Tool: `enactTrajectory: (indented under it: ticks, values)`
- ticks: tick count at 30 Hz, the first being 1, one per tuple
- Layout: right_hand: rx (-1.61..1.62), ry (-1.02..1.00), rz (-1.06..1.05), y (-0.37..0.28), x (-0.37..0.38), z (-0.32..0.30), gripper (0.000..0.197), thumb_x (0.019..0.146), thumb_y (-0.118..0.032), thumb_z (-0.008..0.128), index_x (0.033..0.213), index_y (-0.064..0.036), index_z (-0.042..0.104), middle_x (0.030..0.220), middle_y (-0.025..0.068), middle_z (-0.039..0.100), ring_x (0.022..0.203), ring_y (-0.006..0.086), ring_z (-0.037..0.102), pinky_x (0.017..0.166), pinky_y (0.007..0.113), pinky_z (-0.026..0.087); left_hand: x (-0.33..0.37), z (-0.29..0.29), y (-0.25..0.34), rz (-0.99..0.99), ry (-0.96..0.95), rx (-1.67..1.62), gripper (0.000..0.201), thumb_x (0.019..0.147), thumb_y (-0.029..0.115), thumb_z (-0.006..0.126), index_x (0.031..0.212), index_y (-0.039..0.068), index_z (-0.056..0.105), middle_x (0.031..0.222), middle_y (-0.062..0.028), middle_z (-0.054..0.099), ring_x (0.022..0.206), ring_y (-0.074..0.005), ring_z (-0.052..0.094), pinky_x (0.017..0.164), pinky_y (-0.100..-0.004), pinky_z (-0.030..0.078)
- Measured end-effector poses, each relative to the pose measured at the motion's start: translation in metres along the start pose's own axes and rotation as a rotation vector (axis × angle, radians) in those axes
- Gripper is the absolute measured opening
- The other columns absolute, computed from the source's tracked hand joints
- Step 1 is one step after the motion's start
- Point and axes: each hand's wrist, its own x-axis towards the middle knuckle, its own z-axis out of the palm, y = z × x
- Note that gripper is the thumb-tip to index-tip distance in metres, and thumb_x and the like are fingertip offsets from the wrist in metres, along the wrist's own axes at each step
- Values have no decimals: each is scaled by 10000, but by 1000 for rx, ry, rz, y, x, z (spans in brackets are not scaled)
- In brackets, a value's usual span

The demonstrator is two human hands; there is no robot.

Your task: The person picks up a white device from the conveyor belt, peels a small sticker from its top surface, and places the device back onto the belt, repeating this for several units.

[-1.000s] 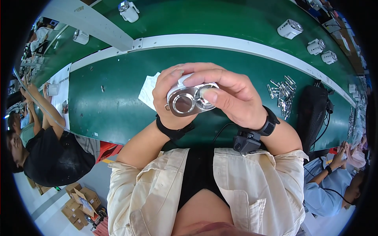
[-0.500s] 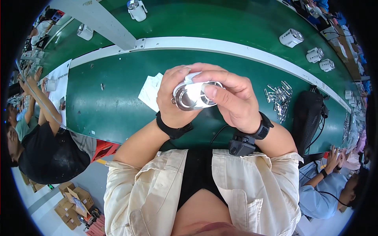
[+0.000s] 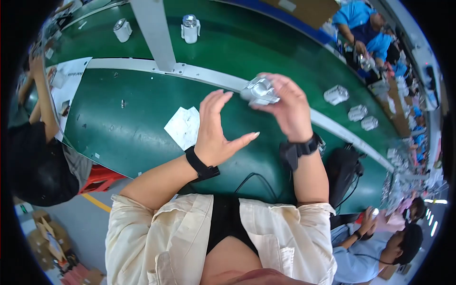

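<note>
My right hand (image 3: 293, 110) grips a white cylindrical housing (image 3: 260, 92) with a shiny silver face, up near the white rail. Motion blurs the housing, so its finer detail cannot be made out. My left hand (image 3: 213, 130) stands apart from it with thumb and fingers spread, holding nothing, above the green tabletop (image 3: 128, 128). Beside the left hand a creased white paper (image 3: 183, 127) lies on the table. Behind my right wrist only a sliver of the pile of metal clips (image 3: 321, 144) shows.
A white rail (image 3: 204, 74) with a post (image 3: 154, 35) separates my table from a green surface bearing several similar housings (image 3: 190, 30). A black case (image 3: 343, 172) lies at the right, a thin cable (image 3: 256, 175) in front. People work on both sides and at the far right.
Both hands were around the housing. My left hand has let go and opened; my right hand has carried the housing forward and to the right. The view has shifted too.
</note>
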Motion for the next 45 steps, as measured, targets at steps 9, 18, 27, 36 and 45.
enactTrajectory:
  ticks: [9,18,27,36,45]
  values:
    - [-223,290,25,-13,97,-163,374,970,-360,486,1240,-112,560,1194,80,596,1116,327,564,836,576,515,-2,-4,6,36,22,-87,784,699,237,835,1317,16,406,1290,-223,450,1221,-389,428,1016,-452,379]
    - [-1741,485,-543,-18,145,-9,550,823,-439,661,1287,-158,571,1223,140,610,1169,380,511,924,498,455,-1,-5,4,36,54,-142,732,713,216,822,1294,11,427,1269,-221,469,1192,-396,445,988,-459,395]
    - [-1094,112,-483,80,280,77,760,706,-445,778,1244,39,549,1153,238,627,1100,361,600,948,400,467,-2,-4,2,42,103,-173,709,722,206,811,1284,3,431,1263,-220,472,1181,-400,450,984,-452,400]
    - [-535,-357,142,14,182,27,470,750,-140,772,1163,4,601,1064,46,657,962,144,638,835,283,508,4,-12,7,-110,296,10,934,712,242,822,1409,-38,267,1310,-239,432,1272,-363,382,1033,-455,358]
    - [-1007,-725,-232,-53,-14,43,616,669,-140,816,1216,17,582,1142,152,636,1052,250,613,915,330,467,10,-7,2,-319,-273,-900,1170,625,261,891,1503,33,152,1213,-180,568,1134,-294,575,964,-367,460]
